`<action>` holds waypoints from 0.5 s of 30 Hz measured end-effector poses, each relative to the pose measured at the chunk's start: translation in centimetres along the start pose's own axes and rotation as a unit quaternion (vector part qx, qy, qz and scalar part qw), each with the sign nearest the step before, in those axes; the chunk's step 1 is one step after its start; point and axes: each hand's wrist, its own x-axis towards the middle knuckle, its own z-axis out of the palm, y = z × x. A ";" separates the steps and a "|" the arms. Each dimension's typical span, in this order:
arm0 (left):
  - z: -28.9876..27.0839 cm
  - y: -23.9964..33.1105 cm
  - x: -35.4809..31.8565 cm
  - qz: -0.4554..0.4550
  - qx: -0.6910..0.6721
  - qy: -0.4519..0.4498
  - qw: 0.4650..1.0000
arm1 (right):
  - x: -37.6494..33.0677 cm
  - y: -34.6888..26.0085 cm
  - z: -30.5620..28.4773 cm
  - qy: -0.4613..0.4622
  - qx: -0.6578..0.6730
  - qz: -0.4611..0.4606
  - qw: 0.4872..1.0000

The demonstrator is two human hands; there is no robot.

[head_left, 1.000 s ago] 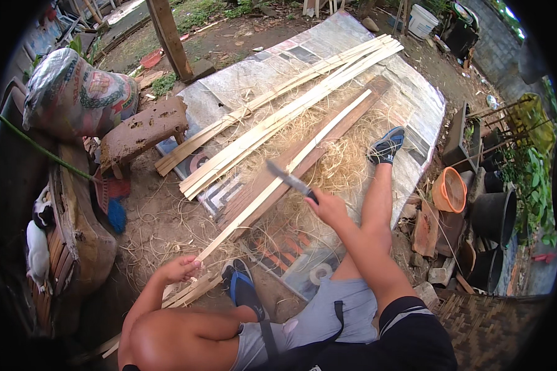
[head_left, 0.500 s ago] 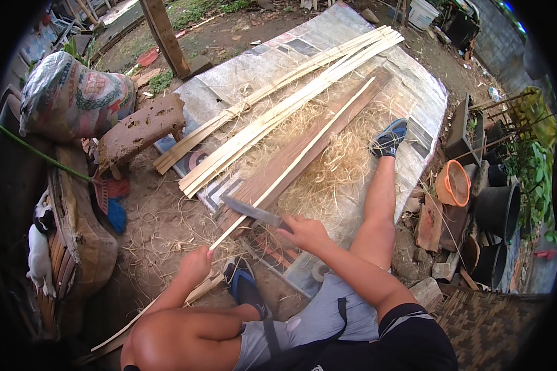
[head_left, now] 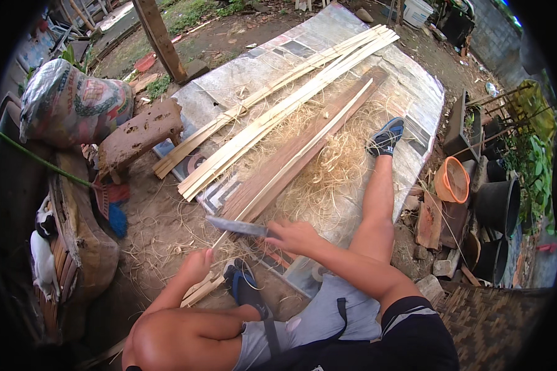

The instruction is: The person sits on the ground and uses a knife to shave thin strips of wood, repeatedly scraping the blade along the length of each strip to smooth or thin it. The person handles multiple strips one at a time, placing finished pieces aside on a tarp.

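Strip of long, narrow, pale wood lies along a brown wooden plank, its near end, I note, gripped in the curled left hand, the right hand wrapped round a grey-bladed knife crossing it.

The right hand hides most of the handle of the knife, whose blade is blurred; the left hand covers the near end of the pale strip; the upper edge cuts off the far-left wooden post and far-right white bucket
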 end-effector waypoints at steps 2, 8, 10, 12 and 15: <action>0.2 -1.5 -1.2 0.008 -0.023 0.015 1.000 | 2.3 7.0 -1.5 0.060 0.000 0.155 0.986; 0.1 -5.2 -0.7 -0.087 -0.148 -0.095 0.980 | 3.3 5.8 -2.1 0.016 0.021 0.178 0.984; -0.3 -3.8 0.1 -0.106 -0.236 -0.133 0.957 | 0.5 2.0 -0.7 -0.042 0.001 0.041 0.998; -0.5 -4.0 -0.6 -0.122 -0.267 -0.144 0.945 | -1.2 0.0 -1.0 -0.067 -0.013 -0.097 0.993; 0.2 -4.7 -2.1 -0.119 -0.249 -0.123 0.953 | 1.6 7.1 -0.8 0.012 0.011 0.136 0.991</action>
